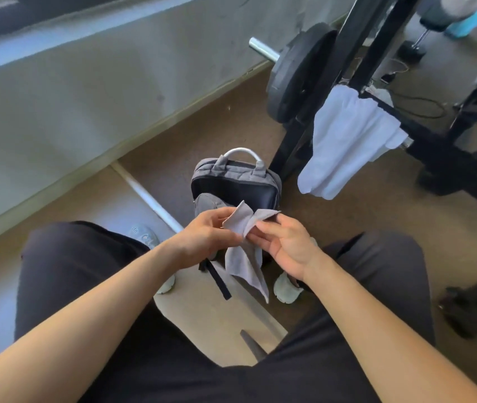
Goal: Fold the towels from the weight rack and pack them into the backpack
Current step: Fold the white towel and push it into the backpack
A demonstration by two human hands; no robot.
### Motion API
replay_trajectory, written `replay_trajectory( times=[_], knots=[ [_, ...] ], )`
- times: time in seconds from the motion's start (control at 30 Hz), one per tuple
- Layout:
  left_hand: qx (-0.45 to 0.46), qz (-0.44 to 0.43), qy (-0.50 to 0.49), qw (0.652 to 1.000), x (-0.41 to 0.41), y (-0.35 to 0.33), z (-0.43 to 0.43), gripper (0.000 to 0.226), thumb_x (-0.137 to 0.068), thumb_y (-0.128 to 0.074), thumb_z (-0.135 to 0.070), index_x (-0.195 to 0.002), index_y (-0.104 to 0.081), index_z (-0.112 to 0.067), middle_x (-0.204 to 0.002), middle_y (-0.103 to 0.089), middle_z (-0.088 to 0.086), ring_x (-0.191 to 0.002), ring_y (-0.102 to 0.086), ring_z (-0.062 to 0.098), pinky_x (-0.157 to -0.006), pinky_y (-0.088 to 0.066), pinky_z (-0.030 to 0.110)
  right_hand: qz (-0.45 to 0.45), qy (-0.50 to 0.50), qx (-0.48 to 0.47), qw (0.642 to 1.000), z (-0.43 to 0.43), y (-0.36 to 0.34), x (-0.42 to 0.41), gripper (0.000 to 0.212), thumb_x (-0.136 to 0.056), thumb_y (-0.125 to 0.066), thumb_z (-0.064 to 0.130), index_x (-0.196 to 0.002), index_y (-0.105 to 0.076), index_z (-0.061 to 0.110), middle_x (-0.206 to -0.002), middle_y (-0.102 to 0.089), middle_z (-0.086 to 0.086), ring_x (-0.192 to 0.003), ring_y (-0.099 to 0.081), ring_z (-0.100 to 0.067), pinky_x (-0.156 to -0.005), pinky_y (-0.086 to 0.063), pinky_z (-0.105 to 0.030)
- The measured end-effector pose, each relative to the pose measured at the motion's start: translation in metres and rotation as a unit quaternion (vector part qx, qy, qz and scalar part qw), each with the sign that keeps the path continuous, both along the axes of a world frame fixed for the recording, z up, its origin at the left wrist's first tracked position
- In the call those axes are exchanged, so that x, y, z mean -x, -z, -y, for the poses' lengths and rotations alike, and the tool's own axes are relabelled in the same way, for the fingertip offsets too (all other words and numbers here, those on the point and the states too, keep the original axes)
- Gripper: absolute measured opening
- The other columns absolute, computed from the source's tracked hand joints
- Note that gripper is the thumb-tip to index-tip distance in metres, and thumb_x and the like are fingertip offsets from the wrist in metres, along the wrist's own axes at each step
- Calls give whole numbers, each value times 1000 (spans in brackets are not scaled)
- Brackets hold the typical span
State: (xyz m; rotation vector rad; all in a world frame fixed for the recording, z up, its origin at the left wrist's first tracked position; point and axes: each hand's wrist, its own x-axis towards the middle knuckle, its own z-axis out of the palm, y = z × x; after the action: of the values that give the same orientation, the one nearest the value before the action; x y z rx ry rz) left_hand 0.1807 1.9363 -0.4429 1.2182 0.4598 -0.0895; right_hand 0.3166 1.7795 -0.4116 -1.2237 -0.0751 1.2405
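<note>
- Two towels in my view. The white towel [344,141] hangs over a bar of the weight rack [435,146], upper right, untouched, well apart from both hands.
- Backpack [240,190] stands on the floor betw. the knees, just beyond the hands; looks unzipped, handle up.
- Grey towel [246,257] is held up in front of the backpack, bunched at the top, tail hanging twd the bench [202,324].
- Step, as I judge it: fold just starting, nothing visibly packed. Next move needs corners found & cloth spread flat.
- Left hand [205,237] pinches one top flap, fingers curled. Right hand [286,245] pinches the other w/ thumb & fingertips [263,228], other fingers loose.
</note>
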Motion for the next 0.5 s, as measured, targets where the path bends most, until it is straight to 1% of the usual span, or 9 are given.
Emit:
replay_trajectory(
  times=[0.13, 0.17, 0.23, 0.27, 0.3, 0.33, 0.4, 0.43, 0.5],
  knots=[
    [-4, 15, -46, 999, -6, 7, -2, 31, -98, -66, -10, -129, -69, -5, -128, -68, 25, -115, -69, 33, -107, -51, 47, 107, 35, 41, 993, -6, -2, 5, 34, -95, -57, -9, -129, -56, -4, -114, -72, -22, -102, -73, -30, -86, -60, -32],
    [-5, 14, -47, 999, -6, 8, -2, 30, -100, -63, -8, -129, -68, -3, -128, -68, 26, -115, -69, 33, -108, -50, 47, 150, 31, 60, 986, -8, -1, 7, 43, -94, -62, -6, -135, -52, -1, -110, -75, -17, -101, -74, -27, -85, -60, -30],
    [1, 14, -49, 999, -7, 11, -2, 30, -102, -61, -5, -131, -66, 0, -127, -68, 26, -115, -69, 33, -110, -50, 49, 241, 25, 92, 966, -10, 2, 9, 75, -90, -70, -1, -153, -31, 9, -97, -78, 0, -99, -74, -15, -82, -57, -21],
    [7, 17, -48, 999, -7, 12, -2, 30, -102, -60, -4, -131, -65, 1, -126, -68, 26, -114, -69, 34, -109, -51, 48, 276, 23, 89, 957, -11, 4, 10, 88, -88, -73, -1, -157, -21, 16, -94, -77, 3, -98, -74, -10, -78, -56, -17],
    [12, 20, -47, 999, -7, 13, -2, 30, -101, -60, -3, -130, -65, 1, -125, -68, 27, -113, -69, 33, -107, -52, 46, 306, 12, 76, 949, -11, 5, 11, 94, -86, -74, -3, -158, -19, 21, -96, -76, 2, -97, -73, -9, -77, -56, -16],
    [20, 22, -47, 998, -7, 12, -3, 29, -101, -61, -2, -130, -66, 1, -122, -69, 27, -110, -69, 32, -103, -54, 43, 342, -9, 61, 938, -11, 6, 12, 91, -85, -75, -5, -156, -26, 23, -101, -73, -2, -97, -72, -8, -78, -57, -17],
    [35, 26, -49, 998, -8, 13, -2, 29, -100, -59, 2, -128, -66, 3, -113, -71, 20, -102, -71, 26, -92, -57, 34, 449, -62, 58, 890, -12, 9, 12, 65, -84, -75, -4, -139, -54, 22, -112, -67, -2, -97, -70, -5, -81, -60, -23],
    [40, 24, -56, 997, -9, 14, -3, 29, -100, -58, 4, -128, -66, 5, -110, -72, 18, -99, -71, 23, -88, -57, 30, 502, -75, 62, 859, -13, 11, 12, 49, -84, -76, -1, -126, -65, 21, -111, -65, 0, -95, -68, -5, -81, -61, -24],
    [58, 19, -74, 995, -10, 14, -3, 29, -99, -57, 7, -127, -65, 8, -106, -72, 16, -93, -72, 21, -82, -59, 25, 570, -79, 64, 815, -12, 12, 11, 31, -83, -79, 5, -108, -74, 22, -104, -63, 3, -92, -66, -4, -78, -58, -17]
  ],
)
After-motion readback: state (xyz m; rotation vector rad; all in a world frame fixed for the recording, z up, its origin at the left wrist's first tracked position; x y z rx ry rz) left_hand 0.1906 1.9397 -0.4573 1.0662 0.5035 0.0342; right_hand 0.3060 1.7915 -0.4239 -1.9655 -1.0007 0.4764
